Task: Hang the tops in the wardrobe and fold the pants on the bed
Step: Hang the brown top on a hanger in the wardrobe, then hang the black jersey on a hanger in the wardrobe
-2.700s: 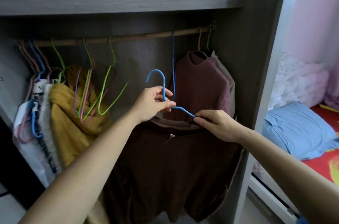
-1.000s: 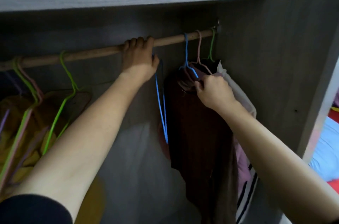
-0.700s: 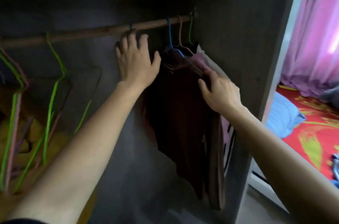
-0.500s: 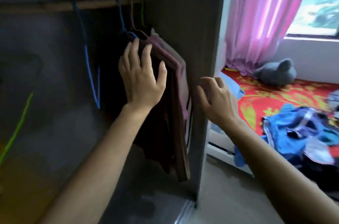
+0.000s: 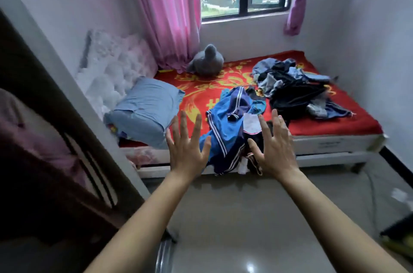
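Observation:
My left hand (image 5: 186, 149) and my right hand (image 5: 273, 149) are stretched out in front of me over the floor, fingers spread, holding nothing. Beyond them a blue garment with white stripes (image 5: 225, 122) hangs over the near edge of the bed (image 5: 335, 140). Farther back on the red cover lies a heap of dark and grey-blue clothes (image 5: 292, 87). The wardrobe (image 5: 40, 98) stands at the left edge, with hung clothes (image 5: 33, 156) showing inside it.
A blue pillow (image 5: 145, 111) lies at the bed's head beside a white tufted headboard (image 5: 111, 67). A grey stuffed toy (image 5: 206, 62) sits by the pink curtain (image 5: 169, 11). Grey floor (image 5: 234, 216) lies between me and the bed; a cable (image 5: 371, 185) runs at right.
Both hands hung the brown top on the rail, then let go. The view has swung right from the wardrobe to the bed, and my hands now reach out, holding nothing.

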`<move>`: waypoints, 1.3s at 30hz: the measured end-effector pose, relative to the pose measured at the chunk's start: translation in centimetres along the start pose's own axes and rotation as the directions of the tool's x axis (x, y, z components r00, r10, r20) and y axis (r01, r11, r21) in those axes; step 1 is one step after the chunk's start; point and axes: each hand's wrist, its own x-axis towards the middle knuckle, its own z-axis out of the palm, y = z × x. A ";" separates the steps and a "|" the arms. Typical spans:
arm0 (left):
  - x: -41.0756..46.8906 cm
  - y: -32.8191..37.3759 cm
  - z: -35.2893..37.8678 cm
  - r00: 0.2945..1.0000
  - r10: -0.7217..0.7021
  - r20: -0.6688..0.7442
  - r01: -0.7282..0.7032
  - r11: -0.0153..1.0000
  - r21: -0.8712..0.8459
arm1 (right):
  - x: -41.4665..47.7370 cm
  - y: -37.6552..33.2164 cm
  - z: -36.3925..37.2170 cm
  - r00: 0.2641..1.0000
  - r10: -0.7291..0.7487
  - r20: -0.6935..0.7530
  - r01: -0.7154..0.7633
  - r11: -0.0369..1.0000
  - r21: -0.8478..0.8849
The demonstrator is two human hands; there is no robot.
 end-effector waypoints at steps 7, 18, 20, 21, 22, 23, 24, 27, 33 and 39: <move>5.5 11.9 10.1 0.975 0.001 0.223 0.001 1.000 -0.005 | 1.4 16.7 -1.3 0.977 0.202 0.073 -0.200 0.979 -0.044; 11.6 13.4 20.2 0.939 -0.022 0.344 0.021 1.000 0.007 | 8.3 23.4 6.6 0.924 0.234 0.303 -0.236 0.971 -0.032; 13.3 12.1 23.1 0.926 -0.042 0.375 0.042 0.999 0.007 | 10.1 24.0 9.1 0.908 0.215 0.360 -0.212 0.976 -0.048; 14.3 11.5 24.7 0.919 -0.054 0.391 0.056 0.998 0.006 | 11.3 24.6 10.4 0.900 0.206 0.383 -0.199 0.978 -0.058; 15.6 10.9 26.4 0.910 -0.066 0.410 0.070 0.998 0.005 | 12.7 25.3 11.6 0.894 0.203 0.399 -0.191 0.979 -0.070; 16.9 10.3 28.1 0.900 -0.076 0.429 0.082 0.997 0.004 | 14.3 26.1 12.8 0.889 0.207 0.409 -0.190 0.978 -0.083; 18.3 9.7 29.9 0.889 -0.085 0.449 0.095 0.996 0.001 | 15.9 27.0 14.1 0.882 0.219 0.417 -0.195 0.976 -0.099; 22.9 8.1 35.0 0.838 -0.118 0.532 0.139 0.990 0.001 | 21.2 29.6 17.7 0.839 0.284 0.465 -0.231 0.958 -0.167; 29.8 5.6 43.9 0.738 -0.144 0.659 0.231 0.972 -0.046 | 28.4 33.7 26.2 0.724 0.390 0.569 -0.310 0.921 -0.237; 29.4 3.9 55.1 0.522 -0.313 0.793 0.550 0.834 -0.033 | 27.3 36.4 36.8 0.605 0.416 0.679 -0.391 0.898 -0.202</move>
